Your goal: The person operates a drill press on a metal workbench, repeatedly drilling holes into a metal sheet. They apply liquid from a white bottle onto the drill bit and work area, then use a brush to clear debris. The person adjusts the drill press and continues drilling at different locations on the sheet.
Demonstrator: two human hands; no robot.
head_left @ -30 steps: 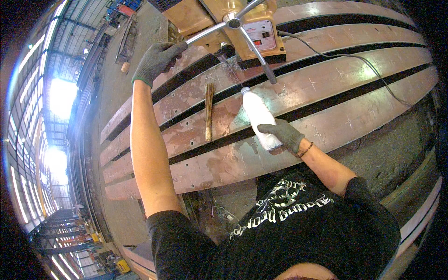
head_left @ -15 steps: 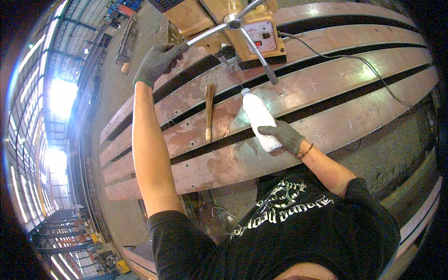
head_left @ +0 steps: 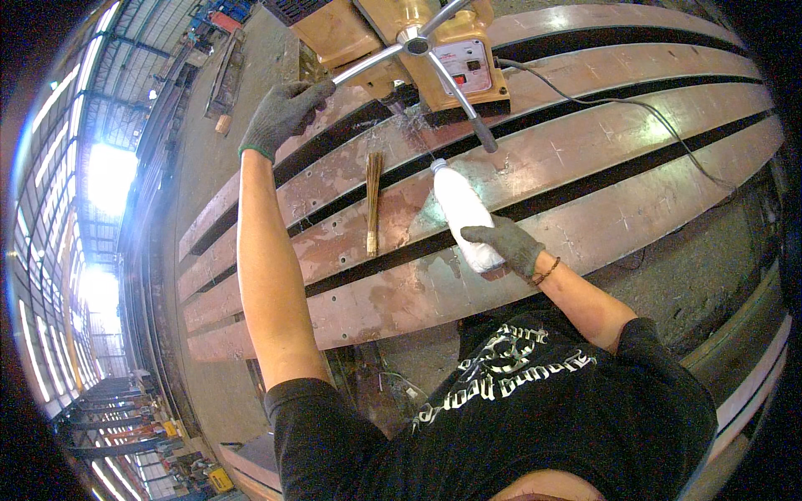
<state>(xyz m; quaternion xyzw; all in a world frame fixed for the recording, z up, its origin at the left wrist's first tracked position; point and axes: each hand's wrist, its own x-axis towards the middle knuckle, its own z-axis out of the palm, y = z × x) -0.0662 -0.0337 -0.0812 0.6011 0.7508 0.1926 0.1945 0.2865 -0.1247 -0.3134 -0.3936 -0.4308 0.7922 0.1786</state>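
Note:
My left hand (head_left: pixel 288 117), in a grey knit glove, is closed on the end of a metal feed lever (head_left: pixel 368 65) of a yellow magnetic drill (head_left: pixel 443 63). In my gloved right hand (head_left: pixel 511 244) is a white plastic squeeze bottle (head_left: pixel 461 204), tilted with its nozzle towards the drill. A thin stream of liquid runs between the nozzle and the wet patch under the drill. The cutter end is partly hidden behind the machine body. Left of the bottle, a bundle-like brush of thin bristles (head_left: pixel 373 204) lies across the steel plates.
Long steel plates (head_left: pixel 576 159) lie side by side with dark gaps between them, with wet stains and small drilled holes. A black power cable (head_left: pixel 635 101) trails right from the drill. Steel stock (head_left: pixel 224 79) lies on the floor at the far left.
Both hands keep their grips and places. Only a very slight shift of the view shows.

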